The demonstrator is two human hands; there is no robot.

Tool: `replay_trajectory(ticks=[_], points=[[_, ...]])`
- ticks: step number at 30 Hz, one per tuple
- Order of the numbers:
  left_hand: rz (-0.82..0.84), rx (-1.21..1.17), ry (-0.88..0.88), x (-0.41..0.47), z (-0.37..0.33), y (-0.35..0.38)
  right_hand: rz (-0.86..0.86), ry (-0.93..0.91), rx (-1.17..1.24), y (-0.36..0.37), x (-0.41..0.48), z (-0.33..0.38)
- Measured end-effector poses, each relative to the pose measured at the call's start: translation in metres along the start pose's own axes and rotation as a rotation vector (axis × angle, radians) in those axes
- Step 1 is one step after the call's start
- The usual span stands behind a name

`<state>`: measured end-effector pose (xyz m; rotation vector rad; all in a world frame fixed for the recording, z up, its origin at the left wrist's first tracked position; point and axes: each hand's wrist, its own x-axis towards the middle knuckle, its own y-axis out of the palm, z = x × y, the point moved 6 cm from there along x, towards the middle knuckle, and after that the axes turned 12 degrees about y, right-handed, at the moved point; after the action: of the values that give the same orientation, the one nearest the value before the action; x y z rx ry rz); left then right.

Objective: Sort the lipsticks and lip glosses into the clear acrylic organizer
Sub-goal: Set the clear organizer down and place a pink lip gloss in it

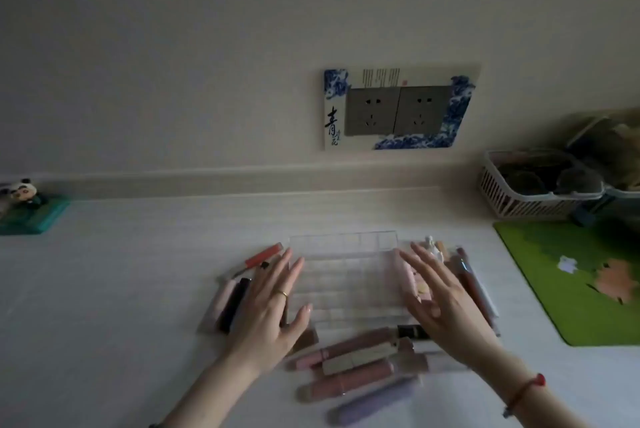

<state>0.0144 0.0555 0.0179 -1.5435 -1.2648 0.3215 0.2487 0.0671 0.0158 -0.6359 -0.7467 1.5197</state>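
Basically nothing sorted yet: clear acrylic organizer [346,275] sits empty mid-desk [121,289], lipsticks and lip glosses [360,358] lie loose left, right and in front of it. Left hand [273,303] and right hand [440,303] hover spread, holding nothing.

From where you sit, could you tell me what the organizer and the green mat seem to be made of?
The organizer looks like clear, glossy rigid plastic, probably acrylic: the desk shows through its grid of cells. The green mat looks soft and matte, perhaps fabric-topped rubber; it lies flat with a printed picture.
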Motion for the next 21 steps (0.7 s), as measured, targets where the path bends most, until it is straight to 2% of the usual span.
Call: replay_trajectory(ticks=[3, 7, 16, 21], points=[[0.027, 0.015, 0.011, 0.015, 0.021, 0.009, -0.062, -0.021, -0.037, 0.003, 0.020, -0.003], [0.112, 0.094, 0.078, 0.026, 0.042, 0.025, -0.041, -0.095, -0.090, 0.014, 0.038, -0.009], [0.072, 0.160, 0.199, 0.029, 0.053, 0.033, -0.040, -0.159, -0.193, 0.026, 0.041, -0.021], [0.089, 0.157, 0.188, 0.030, 0.053, 0.032, -0.047, -0.151, -0.228, 0.028, 0.047, -0.024]])
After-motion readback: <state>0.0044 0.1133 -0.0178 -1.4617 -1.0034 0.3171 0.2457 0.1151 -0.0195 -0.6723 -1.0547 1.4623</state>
